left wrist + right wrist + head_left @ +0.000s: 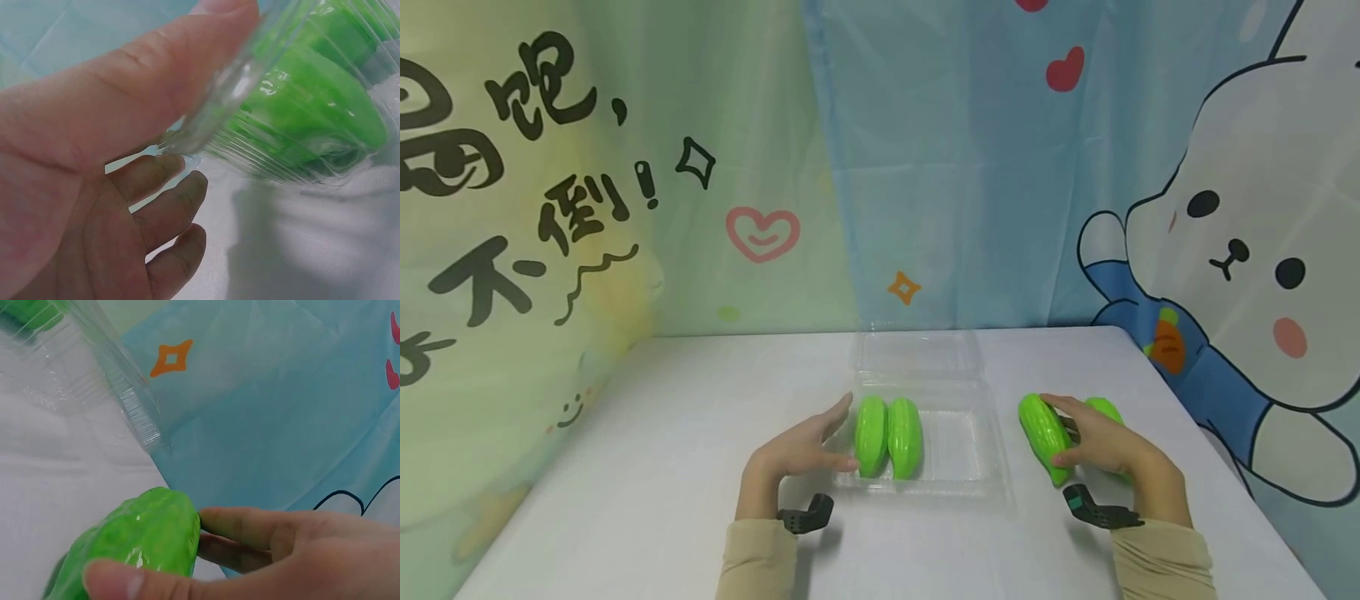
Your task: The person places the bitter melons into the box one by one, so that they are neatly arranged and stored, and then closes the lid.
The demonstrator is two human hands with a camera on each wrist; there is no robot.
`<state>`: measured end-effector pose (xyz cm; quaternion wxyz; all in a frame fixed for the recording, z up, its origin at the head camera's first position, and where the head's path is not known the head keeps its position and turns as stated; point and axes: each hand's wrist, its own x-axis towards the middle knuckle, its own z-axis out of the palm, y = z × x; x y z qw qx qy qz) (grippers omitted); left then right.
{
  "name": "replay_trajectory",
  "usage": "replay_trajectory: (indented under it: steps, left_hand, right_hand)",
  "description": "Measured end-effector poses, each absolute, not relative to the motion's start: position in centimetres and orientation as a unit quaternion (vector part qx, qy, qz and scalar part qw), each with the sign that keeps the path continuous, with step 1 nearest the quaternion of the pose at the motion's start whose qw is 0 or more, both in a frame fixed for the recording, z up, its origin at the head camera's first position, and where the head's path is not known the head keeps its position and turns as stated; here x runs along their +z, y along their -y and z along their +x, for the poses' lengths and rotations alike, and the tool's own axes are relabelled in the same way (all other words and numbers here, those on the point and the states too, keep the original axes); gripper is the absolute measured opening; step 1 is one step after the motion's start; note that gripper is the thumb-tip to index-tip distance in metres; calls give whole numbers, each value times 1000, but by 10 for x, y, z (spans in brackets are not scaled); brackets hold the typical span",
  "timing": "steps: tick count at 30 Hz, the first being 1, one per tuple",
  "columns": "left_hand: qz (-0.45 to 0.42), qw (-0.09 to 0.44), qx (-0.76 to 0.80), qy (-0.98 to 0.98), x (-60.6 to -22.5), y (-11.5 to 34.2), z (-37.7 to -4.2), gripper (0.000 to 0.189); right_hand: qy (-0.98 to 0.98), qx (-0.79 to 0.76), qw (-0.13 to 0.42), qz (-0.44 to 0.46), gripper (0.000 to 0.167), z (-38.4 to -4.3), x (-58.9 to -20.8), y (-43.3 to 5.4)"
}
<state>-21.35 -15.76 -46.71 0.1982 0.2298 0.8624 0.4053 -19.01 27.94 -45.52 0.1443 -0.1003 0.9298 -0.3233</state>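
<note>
My left hand (801,454) holds the left edge of a clear plastic box (958,446), its thumb (125,94) lying across the rim and its other fingers outside the wall. Two glossy green bitter melons, a left one (871,435) and a right one (905,437), lie side by side in the box's left half. To the right of the box, my right hand (1108,442) grips another bitter melon (1042,429) between thumb and fingers; its bumpy skin also shows in the right wrist view. One more bitter melon (1103,407) lies partly hidden behind that hand.
The box's clear lid (919,354) stands open toward the back of the white table (700,433). A printed curtain (925,167) hangs behind the table's far edge. Each wrist wears a dark strap; the right one (1101,510) is close to the tabletop.
</note>
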Motion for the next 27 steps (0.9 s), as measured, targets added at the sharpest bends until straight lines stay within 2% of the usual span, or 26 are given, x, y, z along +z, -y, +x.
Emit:
replay_trajectory:
  steps: [6,17,27]
  left_hand:
    - [228,199,403,-864,-466,156,-213,106]
    - [232,201,404,-862,-466,157,-213,106]
    - [231,200,407,-861,-465,157,-213,105]
  right_hand:
    - [-930,-319,153,-102,108,-189,-453,-279]
    - [-935,-304,142,-111,101,-188,-453,-279]
    - [-932,-314,167,-77,105,-189,-454,-281]
